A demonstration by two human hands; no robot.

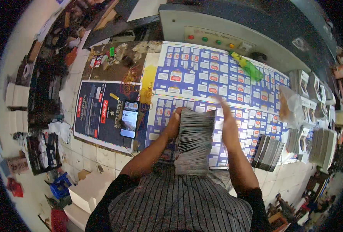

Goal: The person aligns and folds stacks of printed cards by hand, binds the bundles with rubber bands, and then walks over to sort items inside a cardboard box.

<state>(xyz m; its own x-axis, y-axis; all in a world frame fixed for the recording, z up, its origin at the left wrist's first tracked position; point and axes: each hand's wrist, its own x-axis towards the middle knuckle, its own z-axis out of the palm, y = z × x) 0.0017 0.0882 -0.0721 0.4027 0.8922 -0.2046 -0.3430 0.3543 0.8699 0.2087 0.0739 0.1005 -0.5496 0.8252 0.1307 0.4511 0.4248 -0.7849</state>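
In front of my body stands a tall stack of thin grey-edged printed sheets (196, 141), its lower end close to my striped shirt. My left hand (174, 124) is closed round the stack's upper left side, with some fingers hidden behind it. To the right of the stack, my right hand (228, 125) is raised and blurred by motion. Its fingers look stretched out, and a gap shows between it and the stack. Beneath both hands lie large blue-and-white printed sheets (202, 83) with red label designs.
A lit phone (129, 119) lies on a dark printed sheet (92, 110) at left, near tangled rubber bands (131, 82). A green bottle (252, 70) lies at the far side, before a grey machine (171, 31) with coloured buttons. More stacks (269, 151) stand at right.
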